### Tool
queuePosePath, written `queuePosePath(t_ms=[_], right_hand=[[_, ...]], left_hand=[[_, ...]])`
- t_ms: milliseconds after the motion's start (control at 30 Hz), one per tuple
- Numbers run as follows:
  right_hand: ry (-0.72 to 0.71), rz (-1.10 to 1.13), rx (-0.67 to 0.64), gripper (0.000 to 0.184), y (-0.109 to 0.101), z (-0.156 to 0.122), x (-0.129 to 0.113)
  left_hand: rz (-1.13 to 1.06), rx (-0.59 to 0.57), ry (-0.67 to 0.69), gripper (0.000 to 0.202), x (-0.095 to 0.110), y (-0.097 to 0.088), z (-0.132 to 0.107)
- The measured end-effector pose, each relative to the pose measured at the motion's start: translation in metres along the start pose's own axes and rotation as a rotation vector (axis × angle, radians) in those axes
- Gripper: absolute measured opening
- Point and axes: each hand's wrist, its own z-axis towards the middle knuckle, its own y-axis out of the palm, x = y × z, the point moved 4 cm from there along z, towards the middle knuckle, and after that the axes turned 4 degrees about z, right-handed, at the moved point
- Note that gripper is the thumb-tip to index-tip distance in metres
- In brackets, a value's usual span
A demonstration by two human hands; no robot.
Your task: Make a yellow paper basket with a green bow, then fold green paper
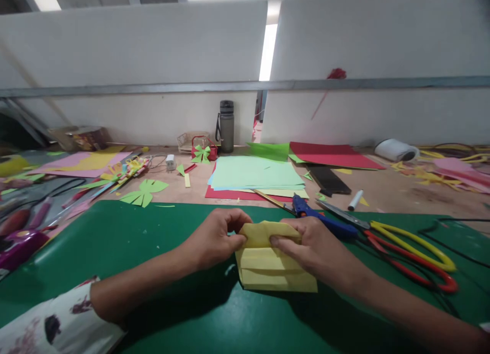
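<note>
A sheet of yellow paper [277, 277] with several crosswise creases is held just over the green mat [184, 313]. My left hand [218, 236] pinches its upper left corner between thumb and fingers. On the upper right, my right hand [310, 242] grips the same sheet, thumb pressed on its near face and fingers hidden behind. The top strip of the paper is folded and buckles slightly between the hands. Just beyond my right hand lie a blue glue gun [325, 219] and large scissors [406, 242] with yellow and red handles.
Behind the mat sits a stack of pale green paper [256, 173], with red sheets [337, 155] to its right. A dark bottle [226, 127] stands by the wall. A white marker [356, 200], a black phone-like slab [329, 179] and green paper cutouts [144, 191] lie around. At left is a purple tool [23, 247].
</note>
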Motion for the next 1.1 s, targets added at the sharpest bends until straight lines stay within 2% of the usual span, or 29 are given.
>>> queuePosePath(t_ms=[100, 200, 267, 300, 400, 467, 600, 733, 833, 967, 1100], right_hand=[[-0.038, -0.052, 0.003, 0.017, 0.001, 0.0, -0.001], [-0.047, -0.037, -0.006, 0.017, 0.002, 0.001, 0.0], [-0.052, -0.007, -0.021, 0.017, 0.003, 0.001, -0.001], [-0.05, 0.013, -0.029, 0.016, 0.003, 0.001, -0.001], [-0.029, 0.069, -0.045, 0.017, 0.003, 0.001, -0.004], [-0.026, 0.062, -0.039, 0.018, 0.003, 0.0, -0.006], [-0.032, 0.015, -0.016, 0.018, 0.001, -0.001, -0.009], [-0.054, -0.01, 0.001, 0.019, 0.001, -0.002, -0.009], [-0.054, -0.037, -0.007, 0.02, 0.002, -0.002, -0.008], [-0.058, -0.051, -0.007, 0.019, 0.001, -0.002, -0.006], [-0.051, -0.064, -0.043, 0.019, 0.002, -0.003, -0.006]], left_hand=[[0.098, 0.022, 0.064, 0.026, 0.003, 0.0, -0.002], [0.312, 0.087, 0.241, 0.033, 0.014, -0.003, -0.006], [0.361, 0.101, 0.307, 0.035, 0.02, -0.007, -0.009], [0.325, 0.092, 0.287, 0.034, 0.021, -0.009, -0.009], [0.094, 0.065, 0.119, 0.032, 0.018, -0.014, -0.007], [0.022, 0.081, 0.068, 0.031, 0.017, -0.016, -0.006], [0.185, 0.121, 0.118, 0.031, 0.016, -0.013, -0.007], [0.341, 0.005, 0.081, 0.015, 0.011, -0.006, -0.007], [0.411, -0.057, 0.07, 0.017, 0.009, -0.004, -0.007], [0.411, -0.094, 0.12, 0.018, 0.009, -0.002, -0.007], [0.342, -0.089, 0.105, 0.011, 0.007, 0.0, -0.006]])
